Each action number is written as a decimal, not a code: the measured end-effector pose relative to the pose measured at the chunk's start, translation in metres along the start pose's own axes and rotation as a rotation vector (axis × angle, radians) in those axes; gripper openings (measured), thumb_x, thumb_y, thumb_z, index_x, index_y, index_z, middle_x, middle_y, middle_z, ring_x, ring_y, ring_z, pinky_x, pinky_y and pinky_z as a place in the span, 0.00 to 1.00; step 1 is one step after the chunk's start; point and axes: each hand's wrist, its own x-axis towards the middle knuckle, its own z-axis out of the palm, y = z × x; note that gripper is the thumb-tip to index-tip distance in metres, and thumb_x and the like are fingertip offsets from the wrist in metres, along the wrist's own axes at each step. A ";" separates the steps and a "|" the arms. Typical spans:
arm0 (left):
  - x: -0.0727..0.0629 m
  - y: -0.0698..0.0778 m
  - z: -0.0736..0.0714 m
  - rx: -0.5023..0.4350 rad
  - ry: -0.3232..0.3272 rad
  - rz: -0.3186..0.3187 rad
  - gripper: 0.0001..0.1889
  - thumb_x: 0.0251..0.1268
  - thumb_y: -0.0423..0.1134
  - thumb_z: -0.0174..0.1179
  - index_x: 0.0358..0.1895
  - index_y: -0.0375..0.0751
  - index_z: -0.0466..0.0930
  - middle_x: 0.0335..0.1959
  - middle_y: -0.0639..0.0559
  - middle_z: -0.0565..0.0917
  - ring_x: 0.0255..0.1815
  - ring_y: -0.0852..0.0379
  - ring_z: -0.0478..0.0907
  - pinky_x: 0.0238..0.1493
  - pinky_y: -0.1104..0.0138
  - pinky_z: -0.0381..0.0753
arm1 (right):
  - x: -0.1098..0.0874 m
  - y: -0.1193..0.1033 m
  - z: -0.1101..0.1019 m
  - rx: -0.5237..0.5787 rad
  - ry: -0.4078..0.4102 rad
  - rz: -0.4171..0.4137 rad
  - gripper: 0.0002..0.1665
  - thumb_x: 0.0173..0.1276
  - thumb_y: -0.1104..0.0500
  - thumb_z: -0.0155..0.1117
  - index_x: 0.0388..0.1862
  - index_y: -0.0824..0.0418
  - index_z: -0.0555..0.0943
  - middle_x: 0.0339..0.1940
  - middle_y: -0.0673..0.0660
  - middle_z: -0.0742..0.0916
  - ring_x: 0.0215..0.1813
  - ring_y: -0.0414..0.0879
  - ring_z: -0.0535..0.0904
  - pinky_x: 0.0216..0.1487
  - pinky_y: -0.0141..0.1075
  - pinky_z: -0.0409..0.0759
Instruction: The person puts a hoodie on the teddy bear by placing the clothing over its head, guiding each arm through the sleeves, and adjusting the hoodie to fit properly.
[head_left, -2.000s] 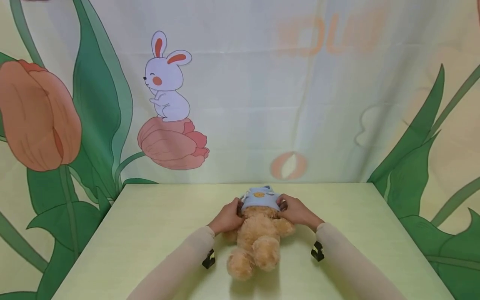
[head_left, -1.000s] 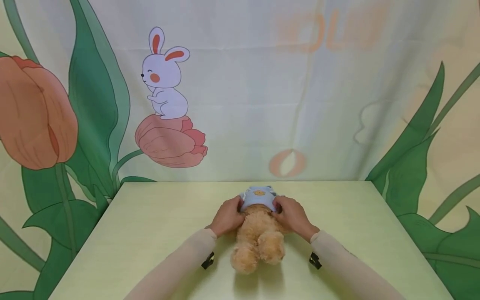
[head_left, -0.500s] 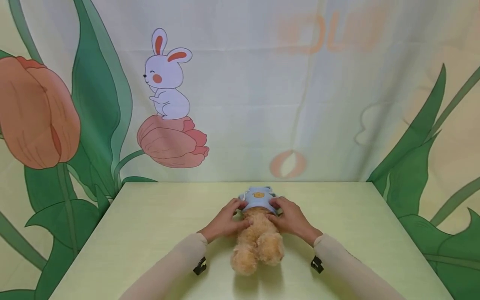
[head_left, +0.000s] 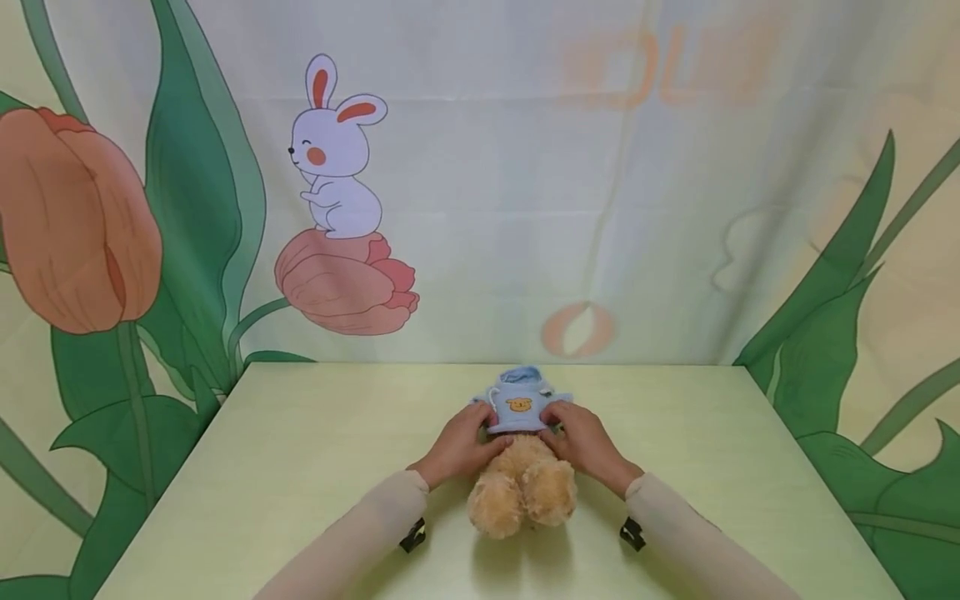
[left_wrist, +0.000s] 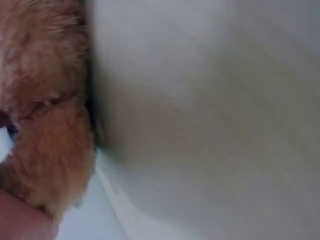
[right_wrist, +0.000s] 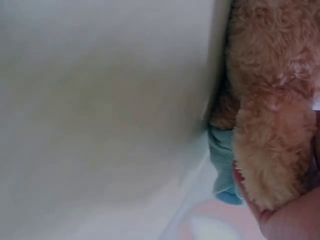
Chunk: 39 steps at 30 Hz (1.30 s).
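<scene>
A fluffy brown teddy bear lies on its back on the table, feet toward me. A small light blue hoodie with a bear-face print covers its upper part and hides its head. My left hand pinches the hoodie's left side near the hem, thumb over the bear's belly. On the opposite side, my right hand grips the hem in the same manner. In the right wrist view, fingers curl around behind the bear's arm, with blue cloth beyond. The other arm shows in the left wrist view.
The pale green table ends at a hanging curtain printed with a rabbit and tulips. Black clips hang by both sleeves.
The hoodie's hem has come down toward the bear's legs, and its hood opening and sleeves now show spread out. The hands shifted from the bear's sides to the hem; the legs moved slightly away from me.
</scene>
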 end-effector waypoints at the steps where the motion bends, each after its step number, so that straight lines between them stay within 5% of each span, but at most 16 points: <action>1: 0.002 0.001 -0.001 -0.006 0.005 -0.021 0.14 0.65 0.47 0.64 0.38 0.45 0.69 0.34 0.50 0.74 0.34 0.58 0.68 0.37 0.68 0.67 | 0.002 -0.002 -0.001 -0.015 -0.009 0.017 0.11 0.64 0.52 0.71 0.39 0.53 0.78 0.36 0.48 0.84 0.39 0.44 0.82 0.41 0.39 0.80; 7: 0.013 0.007 -0.005 -0.061 0.045 -0.064 0.14 0.62 0.40 0.66 0.41 0.43 0.69 0.32 0.49 0.74 0.31 0.58 0.67 0.35 0.67 0.67 | 0.013 -0.011 -0.003 -0.012 -0.008 0.078 0.15 0.63 0.49 0.72 0.36 0.54 0.76 0.29 0.48 0.80 0.30 0.41 0.72 0.35 0.36 0.72; 15: 0.008 0.004 0.004 0.047 0.105 0.014 0.10 0.58 0.36 0.68 0.32 0.42 0.73 0.30 0.52 0.73 0.30 0.60 0.67 0.34 0.69 0.68 | 0.011 -0.009 0.001 -0.024 -0.006 -0.007 0.11 0.61 0.58 0.72 0.29 0.52 0.76 0.25 0.46 0.77 0.28 0.41 0.69 0.32 0.35 0.68; 20: 0.001 0.001 -0.012 -0.076 -0.053 0.012 0.13 0.63 0.44 0.64 0.44 0.42 0.77 0.41 0.49 0.79 0.43 0.55 0.77 0.49 0.61 0.77 | 0.007 0.000 -0.011 0.095 -0.164 -0.024 0.08 0.68 0.49 0.65 0.39 0.50 0.78 0.33 0.45 0.82 0.36 0.39 0.76 0.39 0.35 0.75; 24: -0.007 -0.004 -0.026 -0.177 -0.235 -0.033 0.30 0.59 0.55 0.67 0.61 0.45 0.73 0.57 0.50 0.76 0.61 0.51 0.74 0.64 0.53 0.73 | 0.003 0.006 -0.025 0.242 -0.316 -0.019 0.24 0.65 0.42 0.68 0.54 0.51 0.78 0.48 0.50 0.84 0.48 0.43 0.79 0.48 0.39 0.79; 27: -0.011 -0.008 -0.027 -0.164 -0.284 0.024 0.36 0.57 0.55 0.70 0.65 0.42 0.69 0.61 0.48 0.72 0.65 0.50 0.70 0.66 0.53 0.71 | 0.000 0.008 -0.030 0.248 -0.363 -0.087 0.29 0.63 0.47 0.71 0.59 0.56 0.75 0.54 0.55 0.82 0.51 0.47 0.78 0.51 0.42 0.78; 33: -0.018 -0.010 -0.014 -0.083 -0.201 0.240 0.20 0.61 0.36 0.67 0.54 0.33 0.76 0.53 0.40 0.75 0.57 0.46 0.72 0.62 0.54 0.72 | -0.009 0.010 -0.025 0.116 -0.329 -0.258 0.17 0.64 0.63 0.67 0.52 0.61 0.79 0.49 0.57 0.82 0.52 0.50 0.77 0.55 0.43 0.77; 39: -0.025 -0.012 -0.007 -0.045 -0.149 0.242 0.12 0.60 0.36 0.67 0.45 0.38 0.79 0.49 0.45 0.76 0.51 0.50 0.72 0.56 0.58 0.74 | -0.015 0.008 -0.017 0.163 -0.292 -0.305 0.22 0.57 0.80 0.54 0.44 0.60 0.81 0.44 0.57 0.80 0.47 0.51 0.77 0.47 0.40 0.79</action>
